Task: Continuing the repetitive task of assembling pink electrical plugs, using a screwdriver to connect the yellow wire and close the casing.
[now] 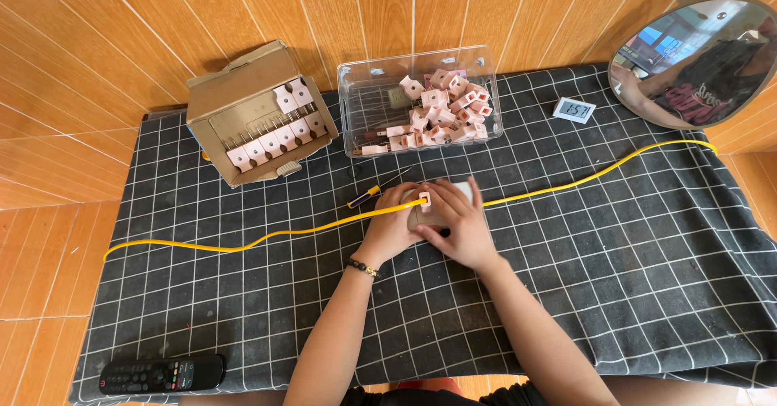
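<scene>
Both forearms reach up the bench [615, 276] to a small pink plug piece [425, 201] pinched between left hand [394, 226] and right hand [455, 221], on a yellow cable [267, 237] running left-right.

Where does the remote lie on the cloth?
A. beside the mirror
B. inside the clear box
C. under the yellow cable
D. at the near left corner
D: the remote lies at the cloth's near left corner, far from both hands.
</scene>
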